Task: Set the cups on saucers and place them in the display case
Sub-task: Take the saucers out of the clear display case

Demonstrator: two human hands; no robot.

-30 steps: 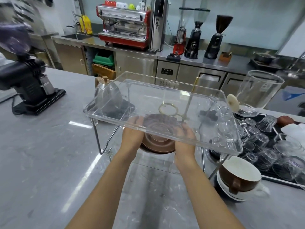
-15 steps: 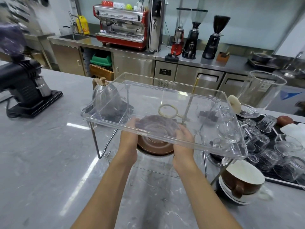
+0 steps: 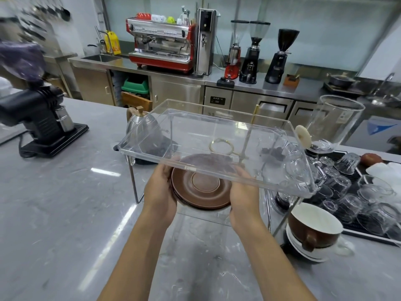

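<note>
A stack of brown saucers [image 3: 200,190] is held between both hands under the front edge of the clear acrylic display case [image 3: 217,148], which stands on thin metal legs. My left hand [image 3: 160,189] grips the stack's left rim and my right hand [image 3: 244,192] grips its right rim. Fingertips of both hands are hidden behind the case's front edge. A brown cup with a white inside [image 3: 314,227] sits on white saucers [image 3: 303,250] at the right, apart from both hands.
A black grinder [image 3: 41,124] stands at the left of the grey marble counter [image 3: 54,203]. A steel kettle [image 3: 144,131] sits behind the case. A black tray of upturned glasses [image 3: 358,192] and a tall glass vessel [image 3: 335,120] are at the right. The back counter carries a red espresso machine [image 3: 161,46].
Both hands have drawn the saucer stack a little back toward me, out from under the case, so more of the top saucer shows. The cup at the right has stayed put.
</note>
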